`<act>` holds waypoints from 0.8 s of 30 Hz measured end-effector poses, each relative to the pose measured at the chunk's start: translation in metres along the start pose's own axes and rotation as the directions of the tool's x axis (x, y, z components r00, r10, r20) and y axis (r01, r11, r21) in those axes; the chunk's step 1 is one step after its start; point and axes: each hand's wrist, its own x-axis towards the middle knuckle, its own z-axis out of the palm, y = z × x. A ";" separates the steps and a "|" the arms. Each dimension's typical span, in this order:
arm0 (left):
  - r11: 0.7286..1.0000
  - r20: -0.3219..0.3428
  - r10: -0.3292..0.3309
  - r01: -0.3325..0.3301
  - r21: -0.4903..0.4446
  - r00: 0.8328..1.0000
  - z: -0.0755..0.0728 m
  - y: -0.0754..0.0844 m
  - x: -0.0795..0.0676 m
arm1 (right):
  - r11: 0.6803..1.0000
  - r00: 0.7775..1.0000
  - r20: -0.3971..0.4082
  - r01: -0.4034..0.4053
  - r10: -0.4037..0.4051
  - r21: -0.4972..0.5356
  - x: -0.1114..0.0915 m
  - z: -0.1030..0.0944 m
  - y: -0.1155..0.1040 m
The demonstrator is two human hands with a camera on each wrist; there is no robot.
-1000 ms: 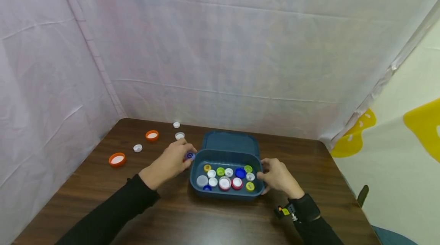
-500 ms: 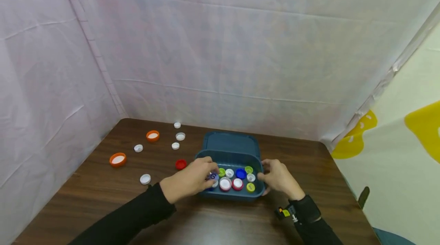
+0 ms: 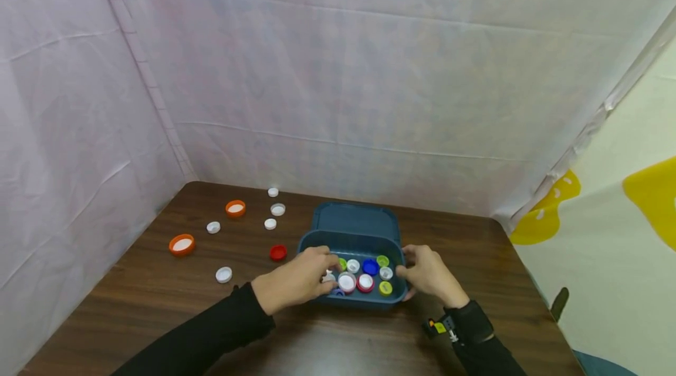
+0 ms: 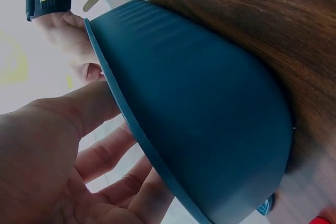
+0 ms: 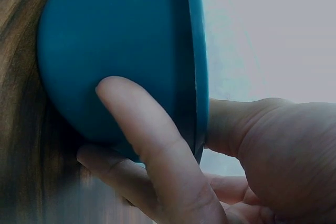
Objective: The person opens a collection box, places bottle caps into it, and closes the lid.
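A dark blue plastic box (image 3: pixel 351 238) stands on the table, with several bottle caps inside in white, green, blue and pink. My left hand (image 3: pixel 301 279) reaches over its left end, thumb and fingers apart above the caps. A blue-purple cap (image 3: pixel 337 292) lies below those fingertips, near the front wall. In the left wrist view, the left fingers pass behind the rim (image 4: pixel 139 129), which hides their tips. My right hand (image 3: pixel 430 273) grips the box's right end. Its thumb goes over the rim while the fingers (image 5: pixel 152 124) lie along the outer wall in the right wrist view.
Right behind the box lies a flat blue lid (image 3: pixel 355 220). Left of it on the wooden table (image 3: pixel 338 341) are a red cap (image 3: pixel 278 253), orange caps (image 3: pixel 182 245) and several white caps (image 3: pixel 224 274). White sheeting (image 3: pixel 338 71) hangs along the table's back and left.
My left hand carried a blue cap from beside the box to inside it and let it go. The red cap and a white cap came into view. My right hand stays at the box.
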 end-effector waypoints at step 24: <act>0.997 -0.123 -0.075 0.076 0.007 0.990 -0.018 -0.012 -0.011 | 1.000 1.000 0.004 -0.012 0.012 0.012 0.001 0.000 0.002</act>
